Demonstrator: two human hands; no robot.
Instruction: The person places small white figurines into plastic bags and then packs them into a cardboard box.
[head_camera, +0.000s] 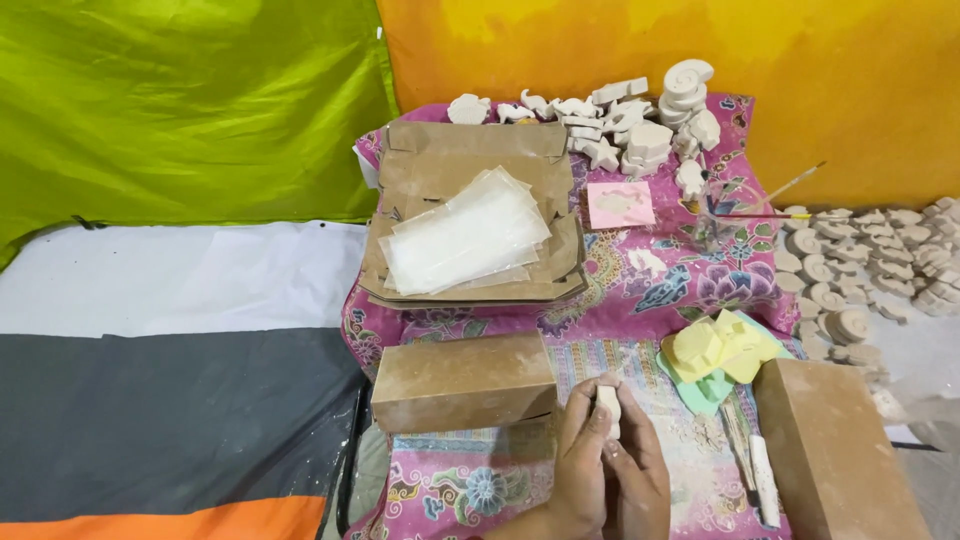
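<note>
A brown box lies just left of the hands, and a second brown box stands at the right, with a white tube along its left side. Between the boxes, beyond the hands, yellow sponges sit heaped on a pale green cloth. Farther back a stack of flat cardboard carries clear plastic bags, a small pink card lies to its right, and pale plaster figures crowd the far edge; thin brushes stand near them. More plaster shells spread over the floor at the right. Nothing lies between the camera and the hands. The left hand and right hand meet low in the middle, fingers curled close around a small white piece, which stands upright between the fingertips with only its top showing; both grips are closed on it. It all rests on a pink flowered cloth, set on a white, grey and orange sheet. Behind hang a green sheet and an orange sheet.
</note>
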